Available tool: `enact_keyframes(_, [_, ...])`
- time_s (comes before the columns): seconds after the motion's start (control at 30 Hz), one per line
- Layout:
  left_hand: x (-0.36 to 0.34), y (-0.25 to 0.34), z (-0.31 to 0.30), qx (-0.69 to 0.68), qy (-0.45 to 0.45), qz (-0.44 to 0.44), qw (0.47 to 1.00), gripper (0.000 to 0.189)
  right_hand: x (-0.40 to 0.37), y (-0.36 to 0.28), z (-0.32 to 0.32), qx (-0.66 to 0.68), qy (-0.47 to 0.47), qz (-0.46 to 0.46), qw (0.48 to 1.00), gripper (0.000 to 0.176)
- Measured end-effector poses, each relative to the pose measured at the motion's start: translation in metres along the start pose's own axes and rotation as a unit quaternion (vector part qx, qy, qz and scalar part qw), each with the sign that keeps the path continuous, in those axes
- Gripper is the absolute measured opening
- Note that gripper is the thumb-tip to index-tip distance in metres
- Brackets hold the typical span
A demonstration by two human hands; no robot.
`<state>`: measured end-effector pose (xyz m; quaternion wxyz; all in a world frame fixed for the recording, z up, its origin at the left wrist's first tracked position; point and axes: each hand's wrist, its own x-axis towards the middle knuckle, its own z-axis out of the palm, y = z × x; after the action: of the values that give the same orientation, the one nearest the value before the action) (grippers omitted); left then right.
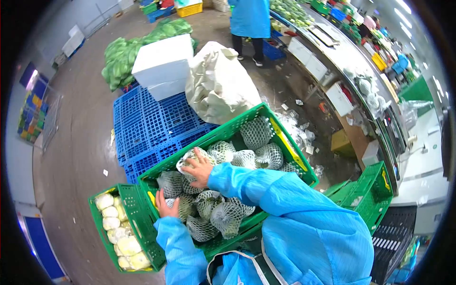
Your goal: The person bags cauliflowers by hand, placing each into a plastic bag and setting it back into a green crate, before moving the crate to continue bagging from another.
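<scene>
Honestly, left hand and right hand look splayed, so cup that probably hefty, bruisable netted bundle from below.

From afar I see a long worktable, brown floor beside it, tube lights beyond it, a pale wall opposite it.

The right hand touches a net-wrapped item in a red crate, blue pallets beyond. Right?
Not quite: the crate is green, as the head view shows. The rest stands: the right hand touches a net-wrapped item in it, blue pallets beyond.
</scene>
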<state>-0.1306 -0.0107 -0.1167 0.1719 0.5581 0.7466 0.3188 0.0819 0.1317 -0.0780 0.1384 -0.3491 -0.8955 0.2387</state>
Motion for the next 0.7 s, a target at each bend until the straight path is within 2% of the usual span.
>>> enact_keyframes(0.07, [-0.024, 0.015, -0.021, -0.022, 0.010, -0.036, 0.999, 0.064, 0.006, 0.046, 0.014, 0.083, 0.020, -0.069, 0.994, 0.062])
enact_keyframes(0.1, [-0.041, 0.035, -0.031, -0.064, 0.045, -0.066, 0.995, 0.059, 0.009, 0.067, 0.014, 0.123, 0.031, -0.106, 0.986, 0.060])
enact_keyframes(0.13, [-0.058, 0.052, -0.039, -0.106, 0.079, -0.096, 0.987, 0.054, -0.008, 0.067, -0.023, 0.268, 0.074, -0.045, 0.960, 0.053])
enact_keyframes(0.2, [-0.100, 0.046, -0.048, 0.029, 0.122, -0.059, 0.990, 0.055, -0.043, 0.097, -0.069, 0.229, 0.136, 0.011, 0.964, 0.053])
enact_keyframes(0.27, [-0.140, 0.044, -0.050, 0.066, 0.136, -0.126, 0.980, 0.060, -0.090, 0.121, -0.113, 0.048, 0.263, 0.074, 0.961, 0.050])
enact_keyframes(0.33, [-0.171, 0.037, -0.041, -0.006, 0.124, -0.192, 0.974, 0.061, -0.130, 0.126, -0.149, -0.052, 0.296, 0.194, 0.934, 0.052])
enact_keyframes(0.37, [-0.180, 0.038, -0.035, -0.042, 0.122, -0.226, 0.965, 0.062, -0.146, 0.137, -0.147, -0.068, 0.282, 0.201, 0.936, 0.054])
enact_keyframes(0.43, [-0.181, 0.031, -0.031, -0.009, 0.117, -0.264, 0.957, 0.061, -0.167, 0.159, -0.130, -0.094, 0.254, 0.207, 0.940, 0.057])
enact_keyframes(0.5, [-0.170, 0.057, -0.034, 0.022, 0.115, -0.315, 0.942, 0.059, -0.176, 0.155, -0.126, 0.004, 0.196, 0.192, 0.961, 0.061])
enact_keyframes(0.53, [-0.168, 0.059, -0.037, -0.011, 0.103, -0.313, 0.944, 0.061, -0.177, 0.154, -0.123, 0.054, 0.169, 0.185, 0.967, 0.063])
enact_keyframes(0.63, [-0.179, 0.034, -0.033, -0.004, 0.109, -0.293, 0.950, 0.064, -0.188, 0.157, -0.140, -0.024, 0.209, 0.245, 0.946, 0.067])
enact_keyframes(0.67, [-0.175, 0.045, -0.036, 0.014, 0.106, -0.284, 0.953, 0.063, -0.193, 0.163, -0.137, -0.038, 0.227, 0.257, 0.939, 0.069])
enact_keyframes(0.7, [-0.174, 0.046, -0.034, 0.023, 0.120, -0.278, 0.953, 0.064, -0.191, 0.160, -0.138, -0.076, 0.204, 0.254, 0.942, 0.068])
